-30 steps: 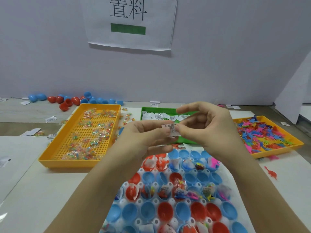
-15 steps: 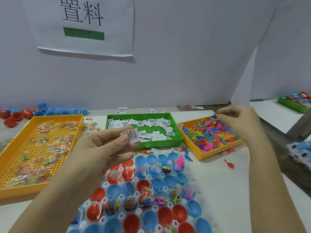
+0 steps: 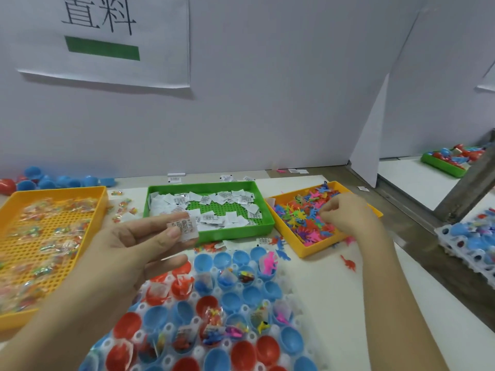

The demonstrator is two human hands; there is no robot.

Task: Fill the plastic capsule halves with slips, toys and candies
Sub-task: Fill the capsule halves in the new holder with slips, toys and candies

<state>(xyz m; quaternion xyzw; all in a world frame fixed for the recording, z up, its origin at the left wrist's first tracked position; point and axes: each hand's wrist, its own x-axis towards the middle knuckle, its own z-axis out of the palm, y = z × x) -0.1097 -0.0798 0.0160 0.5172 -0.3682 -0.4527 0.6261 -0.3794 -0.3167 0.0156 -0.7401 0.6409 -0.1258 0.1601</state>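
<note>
At lower centre, red and blue capsule halves (image 3: 242, 354) are seated in a rack (image 3: 197, 321), some filled. Left of centre, a slip (image 3: 183, 227) is pinched by the left hand (image 3: 134, 253). Farther, at the right, the right hand (image 3: 348, 215) is curled among toys (image 3: 297, 218); whether one is gripped cannot be told.

Smooth, slightly glossy plastic on green tray (image 3: 235, 234), studded floor. In it: thin matt paper slips (image 3: 233, 219), printed. L of tray: candies (image 3: 53, 245) in clear, shiny, crinkled film. R of tray: toys (image 3: 302, 218) in dull-finish plastic. Nearer than tray: capsule halves (image 3: 242, 354) in glossy plastic, smooth inside, sat in whitish translucent plastic holder (image 3: 290, 289). Behind tray: matt paper sign (image 3: 160, 36) on smooth matt wall (image 3: 267, 116).
</note>
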